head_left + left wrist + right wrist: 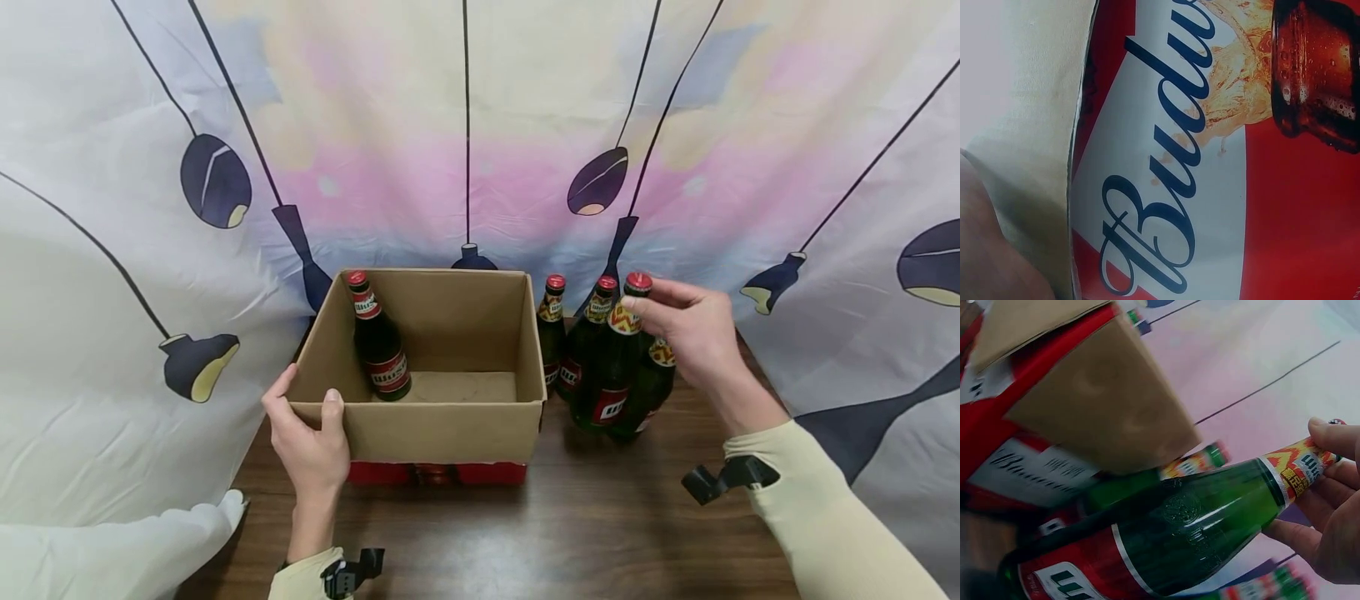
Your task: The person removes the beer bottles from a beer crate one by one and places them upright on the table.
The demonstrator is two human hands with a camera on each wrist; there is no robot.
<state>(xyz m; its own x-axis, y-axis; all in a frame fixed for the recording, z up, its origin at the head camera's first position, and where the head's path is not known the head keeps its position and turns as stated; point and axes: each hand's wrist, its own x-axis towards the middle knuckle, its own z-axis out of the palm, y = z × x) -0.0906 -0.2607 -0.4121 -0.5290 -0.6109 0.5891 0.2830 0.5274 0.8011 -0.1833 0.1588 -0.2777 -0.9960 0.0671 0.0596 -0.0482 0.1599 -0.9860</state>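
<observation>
An open cardboard box [442, 432], red with printed lettering on its outside, stands on the table with its flap folded down at the front. My left hand [311, 442] grips its front left corner, thumb over the flap and fingers along the left side. One dark glass beer bottle [381, 346] with a red cap stands inside, toward the left. To the right of the box, my right hand [697, 329] pinches a green beer bottle [1210, 512] by its neck, just under the red cap. In the right wrist view this bottle slants across the picture.
Several more green bottles [551, 333] stand close together by the box's right wall, around the held one. A patterned cloth [405, 125] hangs behind the brown wooden table [637, 517] and along both sides. White fabric [127, 533] bunches at the front left.
</observation>
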